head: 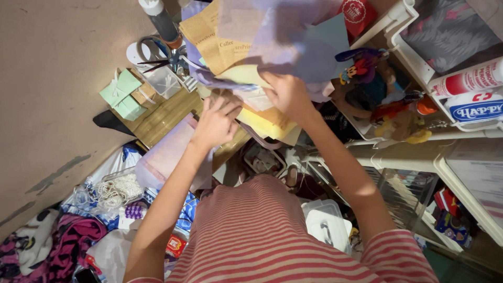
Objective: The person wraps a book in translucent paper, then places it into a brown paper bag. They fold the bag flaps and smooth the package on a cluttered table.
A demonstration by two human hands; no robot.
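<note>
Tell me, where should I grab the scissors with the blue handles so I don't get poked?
Take the scissors by the blue handle loops, coming from the wall side. The loops lie bare there, while the dark blades point toward the clear plastic box and the paper pile. Both the left hand and right hand are busy in the papers.

Scissors (157,57), mint gift boxes (121,94), beads (118,191)

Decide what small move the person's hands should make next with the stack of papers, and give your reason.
Probably lift the upper sheets a little with the right hand while the left hand steadies the lower ones. The paper stack is loose and fanned, overhanging the wooden surface, so a small lift seems safer than a pull.
</note>
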